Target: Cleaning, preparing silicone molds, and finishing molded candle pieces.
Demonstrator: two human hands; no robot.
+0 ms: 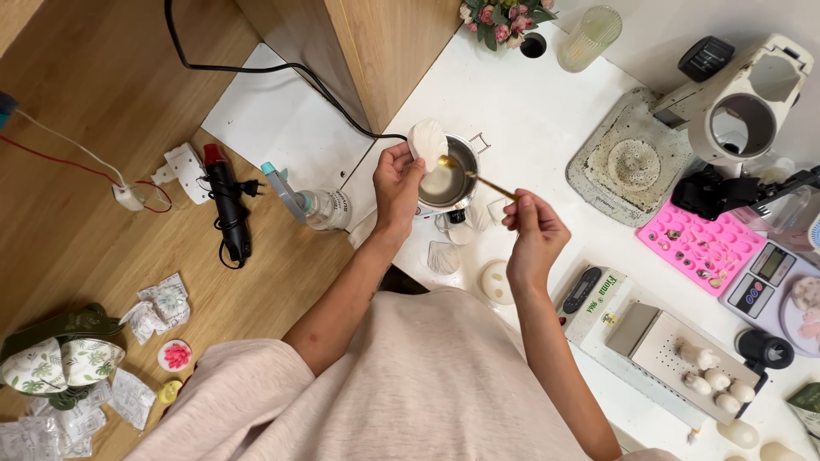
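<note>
**Both hands over the steel pot: white shell piece and gold spoon**

While I watch from the head view, the left hand (396,181) pinches a white, ribbed, shell-shaped piece (427,141) between thumb and fingertips, holding it at the left rim of the small round steel pot (451,177). Grip is narrow and closed on the piece's lower edge. The piece looks matte and waxy.

The right hand (534,235), just right of the pot, pinches the end of a thin gold-coloured spoon (478,177). Fingers are tight on the handle; the spoon bowl reaches over the pot's rim, right beside the white piece. Inside the pot I see pale, glossy liquid. I can't tell if the spoon tip touches the piece.

Relative to the pot:
- black cable (282,64) runs off from its left side, up past the wooden panel
- clear plastic bottle (312,205) lies on its side to the left, at the edge of the white table (530,111)
- more flat white shell shapes (443,256) lie just below it
- pink silicone mould (699,246) with small cavities sits well to the right
- round textured grey pad (630,162) to the right, nearer than the mould
- ribbed glass tumbler (589,37) and a pink flower bunch (502,19) above it
- black heat-gun-like tool (229,212) far left on the wood floor
</note>
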